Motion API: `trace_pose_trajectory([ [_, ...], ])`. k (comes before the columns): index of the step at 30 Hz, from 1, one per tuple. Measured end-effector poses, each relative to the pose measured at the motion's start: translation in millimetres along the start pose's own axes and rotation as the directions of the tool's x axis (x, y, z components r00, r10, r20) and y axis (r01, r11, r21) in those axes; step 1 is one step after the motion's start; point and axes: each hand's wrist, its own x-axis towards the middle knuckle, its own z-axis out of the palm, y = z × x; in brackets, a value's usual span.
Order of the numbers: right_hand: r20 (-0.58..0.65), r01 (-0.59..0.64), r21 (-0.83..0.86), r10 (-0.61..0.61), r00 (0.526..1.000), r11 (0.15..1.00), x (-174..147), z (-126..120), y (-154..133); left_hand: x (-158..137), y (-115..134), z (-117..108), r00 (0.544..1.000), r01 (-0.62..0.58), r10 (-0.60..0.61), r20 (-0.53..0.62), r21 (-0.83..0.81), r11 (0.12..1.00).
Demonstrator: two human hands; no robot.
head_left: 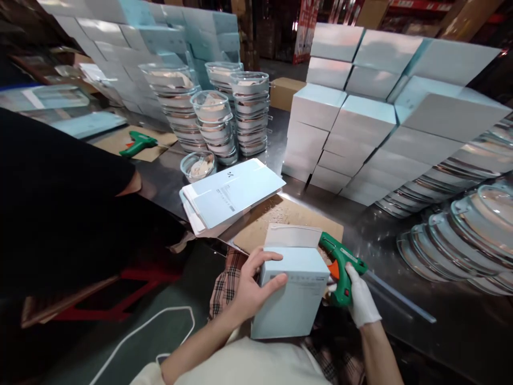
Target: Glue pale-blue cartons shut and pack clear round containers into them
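A light blue-white cardboard box (290,299) stands before me at the table's front edge, its top flap (294,235) raised at the far side. My left hand (256,283) grips the box's left upper edge, fingers on top and thumb along the near face. In my right hand (358,294), which wears a white glove, is a green glue gun (342,272) with an orange trigger. Its nozzle end is beside the raised flap, partly hidden behind it. A clear glue stick (401,297) sticks out from the gun's rear.
Flat box blanks (240,192) lie beside a brown board (304,214). Stacked round containers (250,115) stand behind; white boxes (344,117) rise at the back right, with stacked lidded containers (460,235) at right. Another person's dark sleeve (60,171) and another glue gun (138,144) are left.
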Motion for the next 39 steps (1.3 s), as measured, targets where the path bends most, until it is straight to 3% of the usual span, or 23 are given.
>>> trace_pose_trajectory([
  [2,-0.042,-0.023,-0.133,0.018,0.999,0.991,-2.3,-13.2,-10.1,0.1,0.5,-1.7,1.000,0.000,0.000,0.004,-0.010,1.000],
  [5,-0.128,0.179,-0.215,-0.210,0.969,0.960,-22.4,-12.1,-30.8,0.7,3.4,-1.8,0.998,0.017,-0.015,0.059,-0.030,0.999],
  [8,0.050,0.402,-0.101,-0.399,0.916,0.910,-42.6,19.9,-50.0,0.7,5.4,2.5,0.987,0.028,-0.015,0.160,-0.078,0.997],
  [10,0.226,0.349,0.051,-0.351,0.909,0.936,-46.1,41.6,-55.5,0.0,3.7,6.5,0.983,0.026,-0.008,0.183,-0.100,0.995],
  [12,0.274,0.280,0.136,-0.308,0.911,0.950,-42.4,50.6,-53.5,-0.4,-0.4,10.2,0.990,0.033,-0.012,0.139,-0.146,0.989],
  [14,0.297,0.331,0.121,-0.352,0.888,0.936,-36.2,44.5,-47.4,0.9,-5.5,12.8,0.997,0.050,-0.033,0.067,-0.273,0.961],
  [15,0.346,0.399,0.091,-0.405,0.846,0.912,-33.6,37.7,-44.6,2.2,-7.7,13.5,0.998,0.055,-0.044,0.040,-0.353,0.934],
  [17,0.504,0.564,0.048,-0.508,0.699,0.824,-31.0,22.9,-41.9,5.8,-11.0,13.2,0.998,0.057,-0.058,0.012,-0.473,0.879],
  [19,0.616,0.703,0.051,-0.576,0.537,0.710,-32.0,14.5,-43.7,9.1,-12.7,11.1,0.999,0.041,-0.035,0.022,-0.470,0.882],
  [20,0.634,0.763,0.040,-0.607,0.480,0.645,-33.3,14.0,-45.6,10.3,-13.1,9.7,0.999,0.023,-0.009,0.035,-0.428,0.903],
  [24,0.666,0.928,-0.011,-0.690,0.284,0.372,-38.2,26.4,-53.3,11.0,-12.9,4.8,0.994,-0.027,0.056,0.098,-0.276,0.961],
  [26,0.693,0.946,0.007,-0.684,0.229,0.323,-38.4,30.6,-54.4,10.5,-11.8,3.9,0.994,-0.032,0.060,0.095,-0.276,0.961],
  [28,0.707,0.944,0.016,-0.672,0.222,0.328,-37.7,30.5,-52.0,10.4,-9.7,3.9,0.994,-0.037,0.065,0.093,-0.278,0.960],
  [31,0.661,0.937,-0.014,-0.700,0.271,0.349,-38.9,29.6,-39.9,10.7,-5.6,4.6,0.993,-0.027,0.058,0.105,-0.281,0.959],
  [34,0.439,0.929,0.007,-0.835,0.330,0.371,-43.7,38.4,-20.9,10.8,-2.2,5.8,0.995,-0.019,0.047,0.090,-0.292,0.956],
  [37,0.188,0.935,0.016,-0.919,0.346,0.355,-45.8,54.0,-6.7,11.5,-1.2,7.7,0.998,-0.005,0.024,0.062,-0.291,0.957],
  [39,0.117,0.932,-0.024,-0.925,0.362,0.362,-43.2,60.7,-4.3,14.0,-1.7,8.6,0.999,0.008,0.007,0.050,-0.284,0.959],
])
